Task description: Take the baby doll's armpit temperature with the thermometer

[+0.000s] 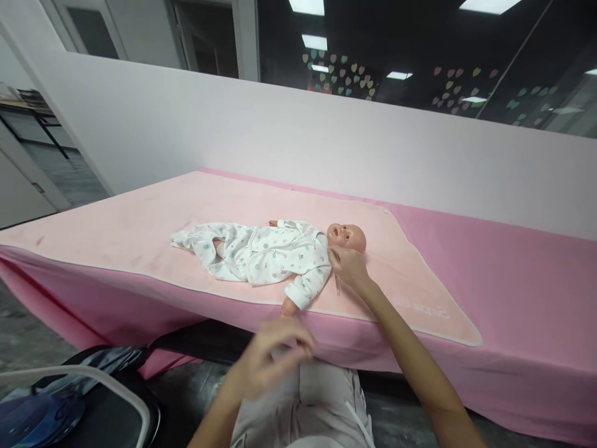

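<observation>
A baby doll (346, 236) lies on its back with its head to the right. It wears a white long-sleeved, long-legged baby outfit (268, 249) with small green and grey prints. At the outfit's neckline, just below the doll's chin, my right hand (349, 267) is closed, its fingertips pinching the collar edge. A thin strip hangs beneath that hand. My left hand (278, 353), blurred by motion, is in front of the table edge, near the doll's hand (289, 307). Its fingers are curved, with the thumb apart, and nothing shows between them.
A peach mat (140, 230) under the doll covers part of a pink tablecloth (508, 274). Behind the table rises a white wall (298, 143) with dark glass above. At lower left stands a black chair (116, 404) with a bluish item on it.
</observation>
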### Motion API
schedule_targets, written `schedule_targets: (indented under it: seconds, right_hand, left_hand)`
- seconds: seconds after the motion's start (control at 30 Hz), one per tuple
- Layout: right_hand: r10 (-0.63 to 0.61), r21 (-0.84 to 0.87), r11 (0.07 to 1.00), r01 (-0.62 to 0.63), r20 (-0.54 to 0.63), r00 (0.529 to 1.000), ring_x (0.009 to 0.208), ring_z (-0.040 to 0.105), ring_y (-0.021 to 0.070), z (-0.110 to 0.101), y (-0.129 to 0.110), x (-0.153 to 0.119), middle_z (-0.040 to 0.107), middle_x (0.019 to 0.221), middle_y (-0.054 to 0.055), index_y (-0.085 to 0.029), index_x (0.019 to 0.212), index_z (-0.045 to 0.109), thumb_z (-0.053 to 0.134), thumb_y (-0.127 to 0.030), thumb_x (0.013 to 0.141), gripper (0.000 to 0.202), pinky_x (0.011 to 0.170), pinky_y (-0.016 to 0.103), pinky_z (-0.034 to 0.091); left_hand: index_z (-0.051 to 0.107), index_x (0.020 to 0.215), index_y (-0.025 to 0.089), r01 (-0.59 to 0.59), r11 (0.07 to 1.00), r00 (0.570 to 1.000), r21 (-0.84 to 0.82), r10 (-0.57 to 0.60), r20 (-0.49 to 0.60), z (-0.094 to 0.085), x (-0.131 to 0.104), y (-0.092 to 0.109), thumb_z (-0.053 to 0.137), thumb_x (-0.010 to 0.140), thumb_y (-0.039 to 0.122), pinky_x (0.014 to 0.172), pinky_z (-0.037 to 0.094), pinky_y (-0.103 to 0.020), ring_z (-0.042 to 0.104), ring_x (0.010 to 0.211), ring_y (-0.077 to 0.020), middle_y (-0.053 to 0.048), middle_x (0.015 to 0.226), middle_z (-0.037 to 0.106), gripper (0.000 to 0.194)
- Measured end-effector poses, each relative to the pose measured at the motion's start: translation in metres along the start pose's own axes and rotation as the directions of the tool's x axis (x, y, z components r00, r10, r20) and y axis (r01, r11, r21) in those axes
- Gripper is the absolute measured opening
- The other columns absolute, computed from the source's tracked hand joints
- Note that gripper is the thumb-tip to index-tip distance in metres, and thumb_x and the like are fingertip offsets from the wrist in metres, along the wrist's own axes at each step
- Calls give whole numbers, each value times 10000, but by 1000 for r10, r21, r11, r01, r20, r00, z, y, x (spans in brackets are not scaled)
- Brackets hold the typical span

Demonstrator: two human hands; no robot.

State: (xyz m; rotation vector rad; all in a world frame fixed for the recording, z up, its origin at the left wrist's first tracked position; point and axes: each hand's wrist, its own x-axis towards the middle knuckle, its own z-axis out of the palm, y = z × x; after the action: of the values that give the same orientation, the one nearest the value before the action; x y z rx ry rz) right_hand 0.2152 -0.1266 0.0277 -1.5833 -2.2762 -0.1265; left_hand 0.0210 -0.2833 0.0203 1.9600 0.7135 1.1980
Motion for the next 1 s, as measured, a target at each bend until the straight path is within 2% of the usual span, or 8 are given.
schedule_targets:
  seconds: [0.03,0.1,0.13,0.17,0.27,0.33,0.7,1.0]
  right_hand:
    - [-10,36,999,13,-79,997,839,608,190,2,-5,11,680,941,71,-182,1031,619,304,-276,922,346,679,265,389]
    - [-50,74,995,67,-207,977,930,581,200,12,-17,32,654,1037,79,-175,1115,578,351,-234,890,325,747,283,401]
    - [-58,79,994,79,-236,970,941,574,204,19,-23,41,642,1056,82,-174,1146,555,376,-217,870,333,757,289,407]
    - [-57,80,994,79,-246,968,935,572,208,26,-28,48,634,1060,85,-174,1164,539,399,-203,847,348,754,292,413]
    - [-15,81,996,37,-260,965,881,580,215,47,-37,58,621,1039,94,-169,1153,535,428,-171,793,376,729,297,430]
    - [2,107,994,31,-299,954,879,578,217,56,-37,59,616,1032,97,-164,1143,538,423,-151,774,386,741,299,435]
    - [103,390,914,116,-497,861,892,566,207,78,-28,56,617,937,88,-149,1050,514,406,-132,763,306,797,315,447]
    - [118,445,879,170,-550,827,742,585,171,82,-25,56,634,886,60,-177,1074,491,399,-173,843,249,696,285,453]
  left_hand:
    - [620,761,191,-86,996,967,24,90,-238,-13,21,-2,460,872,272,662,445,-265,579,662,-150,-29,677,627,211]
    - [577,677,184,-145,979,744,143,203,-637,-35,72,-23,494,841,280,616,423,-254,538,609,-132,-8,615,569,207]
    - [580,697,182,-117,980,662,159,196,-724,-43,100,-40,486,835,285,612,417,-249,526,601,-125,1,612,554,195]
    - [585,711,178,-70,986,651,153,161,-742,-50,125,-60,472,827,286,604,412,-246,520,594,-120,6,614,549,195]
    - [616,687,160,148,960,853,237,-3,-522,-66,180,-119,465,786,283,625,402,-260,531,597,-132,5,584,566,219]
    - [620,624,154,250,911,916,328,-113,-385,-72,193,-146,483,767,333,637,401,-278,533,587,-145,-4,568,586,267]
    - [692,751,156,151,945,987,291,-129,-92,-73,186,-167,523,736,382,732,425,-272,588,782,-183,-32,768,670,282]
    - [684,835,181,144,884,989,445,-121,-80,-75,182,-168,529,734,342,758,422,-292,543,791,-172,-27,840,573,245]
